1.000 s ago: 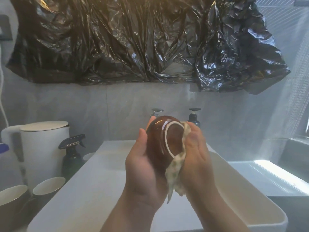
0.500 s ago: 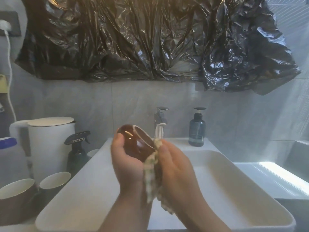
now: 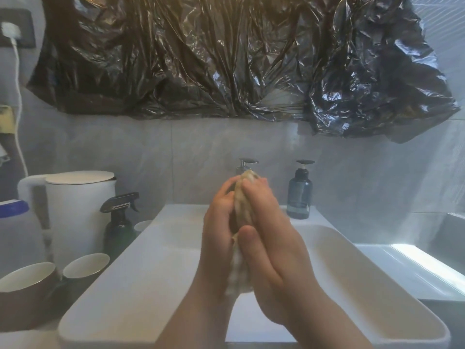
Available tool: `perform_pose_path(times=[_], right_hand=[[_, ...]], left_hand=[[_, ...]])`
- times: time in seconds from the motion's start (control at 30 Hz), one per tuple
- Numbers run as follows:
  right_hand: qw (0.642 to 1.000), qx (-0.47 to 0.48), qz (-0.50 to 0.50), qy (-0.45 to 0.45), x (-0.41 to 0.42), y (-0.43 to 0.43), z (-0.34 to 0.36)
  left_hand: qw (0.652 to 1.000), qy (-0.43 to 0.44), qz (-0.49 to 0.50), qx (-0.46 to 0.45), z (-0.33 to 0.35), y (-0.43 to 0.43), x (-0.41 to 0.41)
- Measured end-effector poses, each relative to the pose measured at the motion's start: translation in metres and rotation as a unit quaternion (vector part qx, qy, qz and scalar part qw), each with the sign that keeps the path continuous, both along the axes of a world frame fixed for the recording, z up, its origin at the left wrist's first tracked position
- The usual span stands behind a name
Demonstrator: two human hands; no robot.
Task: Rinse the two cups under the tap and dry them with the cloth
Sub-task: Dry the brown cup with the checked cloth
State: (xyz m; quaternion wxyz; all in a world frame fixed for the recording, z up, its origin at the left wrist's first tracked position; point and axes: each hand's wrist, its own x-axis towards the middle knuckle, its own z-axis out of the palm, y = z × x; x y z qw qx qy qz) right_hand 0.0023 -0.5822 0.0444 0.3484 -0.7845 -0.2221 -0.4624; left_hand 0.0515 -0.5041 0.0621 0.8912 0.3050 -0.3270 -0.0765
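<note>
Over the white sink [image 3: 377, 285] my two hands are cupped around a brown cup [image 3: 233, 222]. Only a dark sliver of the cup shows between my fingers. My left hand [image 3: 218, 238] grips the cup from the left. My right hand [image 3: 273, 240] holds the pale patterned cloth [image 3: 243, 202] wrapped against the cup's right side, and the cloth's tail [image 3: 237, 278] hangs below my palms. The chrome tap [image 3: 247, 162] is just behind my fingertips, and I see no water running. A second brown cup [image 3: 25, 288] with a white inside stands on the counter at the far left.
Beside the second brown cup stands a dark mug [image 3: 85, 267]. Behind them are a white kettle [image 3: 75, 212], a dark spray bottle [image 3: 119, 222] and a small white cup [image 3: 143, 224]. A blue soap dispenser [image 3: 300, 195] sits right of the tap. Black plastic sheeting [image 3: 226, 59] hangs above.
The cup was plainly visible in my left hand. My hands have closed together and risen in front of the tap, with the cloth covering nearly all of the cup.
</note>
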Motion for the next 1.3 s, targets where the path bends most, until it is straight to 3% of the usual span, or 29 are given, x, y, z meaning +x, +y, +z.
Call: perform_pose_path(times=[0.17, 0.27, 0.43, 0.53, 0.7, 0.87, 1.03, 1.17, 1.3], right_hand=[[0.996, 0.020, -0.060, 0.068, 0.000, -0.013, 0.004], [0.991, 0.025, -0.056, 0.122, 0.002, -0.016, 0.004], [0.991, -0.029, -0.084, 0.098, 0.007, -0.008, -0.001], [0.997, -0.049, -0.051, 0.038, 0.010, -0.003, -0.006], [0.991, -0.095, -0.058, -0.069, 0.008, -0.006, -0.003], [0.992, -0.059, -0.095, -0.064, -0.001, -0.018, 0.008], [0.995, 0.042, -0.083, 0.032, 0.001, -0.018, 0.010], [0.992, -0.016, -0.119, 0.031, 0.008, 0.001, -0.004], [0.990, -0.089, -0.108, -0.036, 0.010, 0.007, -0.008]], left_hand=[[0.997, 0.055, -0.038, 0.026, 0.000, -0.001, -0.010], [0.994, 0.101, -0.046, -0.007, -0.001, -0.003, -0.011], [0.982, 0.178, 0.009, -0.065, 0.008, 0.002, -0.009], [0.975, 0.204, 0.043, -0.071, 0.012, 0.008, -0.005], [0.991, 0.129, -0.014, -0.027, 0.018, 0.011, -0.007], [0.987, 0.046, -0.152, 0.008, 0.012, 0.000, -0.016], [0.992, 0.099, -0.074, 0.011, 0.009, -0.004, -0.022], [0.982, 0.182, -0.010, -0.057, 0.017, 0.003, -0.014], [0.990, 0.135, -0.010, -0.030, 0.021, 0.012, -0.011]])
